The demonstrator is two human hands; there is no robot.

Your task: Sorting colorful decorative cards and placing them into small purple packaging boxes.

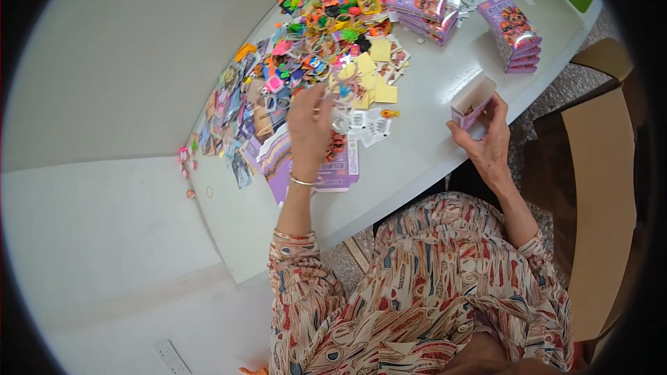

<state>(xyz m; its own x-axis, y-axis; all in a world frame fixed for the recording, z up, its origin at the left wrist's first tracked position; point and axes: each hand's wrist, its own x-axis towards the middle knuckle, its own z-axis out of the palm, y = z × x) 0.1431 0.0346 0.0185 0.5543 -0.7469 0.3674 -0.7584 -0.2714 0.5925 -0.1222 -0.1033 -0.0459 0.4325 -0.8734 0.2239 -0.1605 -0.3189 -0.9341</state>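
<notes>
My left hand point(310, 125) reaches into a heap of small colourful plastic toys point(316, 35) on the white table point(410, 160), its fingers pinched on a small pale trinket at the heap's near edge. In my right hand point(486, 140) is a small open purple box point(470, 102), held at the table's right edge with its open top up. Yellow paper squares point(375, 76) and small printed slips point(367, 123) lie between the two hands. A flat purple carton point(337, 170) rests under my left wrist.
Two stacks of closed purple boxes point(424, 5) point(517, 33) stand at the far right of the table. Printed cards and stickers point(229, 107) spread along the left edge. A brown cardboard box point(597, 201) stands on the floor at right. A white power strip point(170, 357) lies at lower left.
</notes>
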